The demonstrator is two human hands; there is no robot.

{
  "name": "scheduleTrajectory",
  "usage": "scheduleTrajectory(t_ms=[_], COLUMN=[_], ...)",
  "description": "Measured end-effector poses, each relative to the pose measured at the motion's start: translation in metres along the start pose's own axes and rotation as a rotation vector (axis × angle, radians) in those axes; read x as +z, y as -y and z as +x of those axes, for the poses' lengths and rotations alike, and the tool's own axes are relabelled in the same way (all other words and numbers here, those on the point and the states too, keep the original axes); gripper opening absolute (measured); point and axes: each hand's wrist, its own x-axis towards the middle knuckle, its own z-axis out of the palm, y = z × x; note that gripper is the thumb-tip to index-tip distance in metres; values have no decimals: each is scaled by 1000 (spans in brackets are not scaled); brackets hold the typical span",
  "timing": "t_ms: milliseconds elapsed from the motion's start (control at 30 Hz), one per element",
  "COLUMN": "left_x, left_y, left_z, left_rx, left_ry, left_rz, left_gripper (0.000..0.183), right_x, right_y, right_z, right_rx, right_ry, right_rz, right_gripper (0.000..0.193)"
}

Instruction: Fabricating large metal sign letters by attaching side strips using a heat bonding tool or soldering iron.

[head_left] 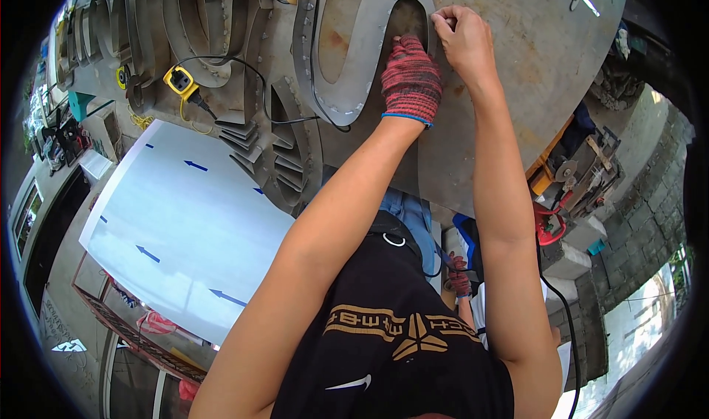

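A curved, S-shaped grey metal letter (353, 116) lies on a large rust-stained metal sheet (517, 116). My left hand (411, 81), in a red and black knit glove with a blue cuff, reaches into the letter's upper bend. Its fingers are curled together; their tips are partly hidden, and what they hold, if anything, cannot be made out. Opposite it, on the outer side of the bend, my bare right hand (467, 44) pinches the letter's edge between thumb and fingers. A black cable (316, 57) runs along the letter's left part.
Other bent metal letters (199, 28) crowd the left, near a yellow and black tool (181, 83). A white panel with blue arrows (185, 220) stands below them. Another red-gloved hand (459, 277) shows near my right arm. An angle grinder (557, 174) sits lower right.
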Motion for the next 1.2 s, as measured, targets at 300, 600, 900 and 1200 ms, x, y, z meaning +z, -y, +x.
scheduleTrajectory(t_ms=[300,600,900,1200], left_x=[-3,4,9,1], left_y=[-7,4,1,0], left_z=[0,1,0,1], left_rx=[27,23,69,45], left_ry=[7,-4,-52,-57], left_rz=[51,110,115,130], left_gripper=[37,45,47,42], right_x=[-7,-77,-130,-129], right_y=[-11,-44,-94,-85], right_z=[-6,15,100,132], right_rx=[-48,179,116,121], right_ry=[-64,-565,-634,-693], right_rz=[69,546,1151,812], right_gripper=[25,34,21,21])
